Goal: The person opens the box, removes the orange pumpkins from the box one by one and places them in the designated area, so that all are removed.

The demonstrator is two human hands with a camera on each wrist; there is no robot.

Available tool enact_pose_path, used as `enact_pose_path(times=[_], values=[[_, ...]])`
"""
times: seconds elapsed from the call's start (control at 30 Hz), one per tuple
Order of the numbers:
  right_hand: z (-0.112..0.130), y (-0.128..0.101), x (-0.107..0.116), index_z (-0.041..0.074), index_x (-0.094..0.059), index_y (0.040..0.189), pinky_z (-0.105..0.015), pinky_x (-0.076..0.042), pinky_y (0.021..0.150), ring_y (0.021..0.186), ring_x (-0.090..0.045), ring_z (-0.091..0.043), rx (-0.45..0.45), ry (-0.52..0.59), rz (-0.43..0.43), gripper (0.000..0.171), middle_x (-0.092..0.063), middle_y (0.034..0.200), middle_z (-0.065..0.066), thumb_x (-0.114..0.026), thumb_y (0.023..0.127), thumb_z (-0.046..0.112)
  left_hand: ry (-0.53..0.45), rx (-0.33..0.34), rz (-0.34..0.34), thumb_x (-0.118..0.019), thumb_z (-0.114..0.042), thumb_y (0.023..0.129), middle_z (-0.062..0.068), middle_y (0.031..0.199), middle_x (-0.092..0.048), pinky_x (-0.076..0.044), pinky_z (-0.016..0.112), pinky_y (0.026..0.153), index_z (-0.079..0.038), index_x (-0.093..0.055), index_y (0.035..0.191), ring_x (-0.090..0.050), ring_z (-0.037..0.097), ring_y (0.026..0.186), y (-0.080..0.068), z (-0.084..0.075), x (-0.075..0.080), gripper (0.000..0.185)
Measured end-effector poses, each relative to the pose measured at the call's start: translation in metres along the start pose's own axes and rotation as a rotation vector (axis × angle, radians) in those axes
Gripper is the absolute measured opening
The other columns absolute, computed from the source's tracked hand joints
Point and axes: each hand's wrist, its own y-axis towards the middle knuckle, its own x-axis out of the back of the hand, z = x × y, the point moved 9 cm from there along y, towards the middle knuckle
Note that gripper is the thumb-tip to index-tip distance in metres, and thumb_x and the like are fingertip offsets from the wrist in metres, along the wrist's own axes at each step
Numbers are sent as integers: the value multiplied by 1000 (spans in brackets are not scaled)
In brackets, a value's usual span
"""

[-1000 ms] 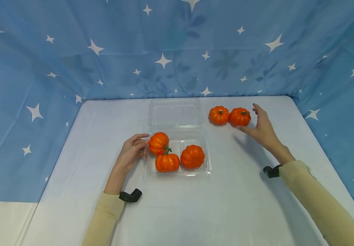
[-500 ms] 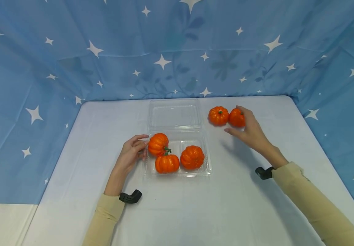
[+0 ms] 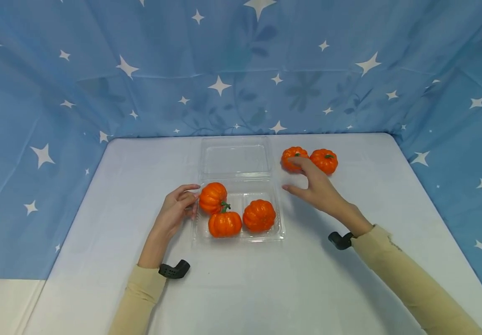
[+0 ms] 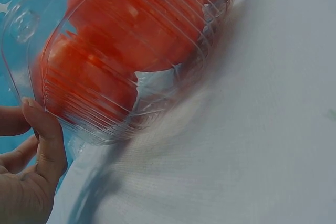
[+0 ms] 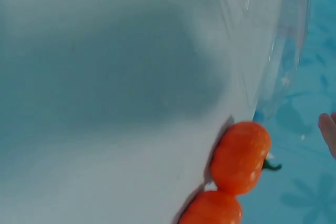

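A clear plastic clamshell container (image 3: 262, 237) lies with its lid (image 3: 237, 160) folded back behind it. Three small orange pumpkins sit inside: one at the back left (image 3: 212, 197), one at the front left (image 3: 224, 224) and one on the right (image 3: 259, 216). My left hand (image 3: 175, 210) pinches the container's left rim, its thumb and finger at the edge in the left wrist view. My right hand (image 3: 321, 190), thumb and fingers spread apart with nothing between them, hovers just in front of two more pumpkins (image 3: 289, 153) (image 3: 324, 160), its index finger overlapping the left one.
A white cloth covers the table (image 3: 241, 288). Behind and to both sides hangs a blue curtain (image 3: 161, 88) with white stars, meeting the table's back edge. The pumpkin pair stands near that edge, to the right of the lid.
My right hand has moved left and toward me, from the right-hand loose pumpkin past it to the front of the left one. The left hand stays at the container's rim.
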Motion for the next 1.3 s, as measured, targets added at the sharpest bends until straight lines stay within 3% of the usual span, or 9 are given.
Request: enact_pose_path(times=[0.2, 0.37, 0.77, 1.13, 1.3], values=[[25, 6, -22, 5, -50, 135, -48, -49, 102, 127, -51, -29, 145, 32, 47, 56, -50, 140, -13, -74, 85, 14, 4, 4, -8, -54, -14, 99, -2, 78, -60, -47, 24, 48, -4, -49, 133, -50, 13, 56, -1, -1, 4, 35], [37, 8, -38, 7, -51, 133, -46, -49, 102, 130, -48, -28, 189, 28, 93, 53, -49, 141, -11, -73, 86, 14, 4, 6, -6, -56, -16, 99, -2, 76, -60, -47, 24, 49, -4, -49, 133, -50, 12, 56, -2, -1, 5, 37], [41, 2, -64, 9, -51, 136, -53, -39, 111, 138, -39, -31, 157, -15, 250, 48, -42, 149, -12, -65, 91, 18, 0, 6, -1, -57, -17, 98, -2, 74, -59, -46, 24, 48, -5, -49, 133, -50, 13, 56, -1, -1, 2, 38], [40, -4, -70, 6, -63, 126, -57, -34, 112, 144, -32, -31, 150, -48, 336, 43, -50, 144, -10, -65, 92, 31, 8, -7, 2, -58, -19, 98, -3, 73, -58, -46, 23, 48, -5, -48, 134, -50, 12, 57, -1, -1, 0, 39], [43, -6, -70, 7, -63, 127, -51, -39, 111, 137, -42, -28, 154, -51, 360, 49, -54, 140, -8, -68, 90, 38, 13, -15, 3, -57, -19, 99, -3, 73, -59, -46, 23, 48, -5, -48, 135, -49, 12, 57, 0, 0, -1, 40]])
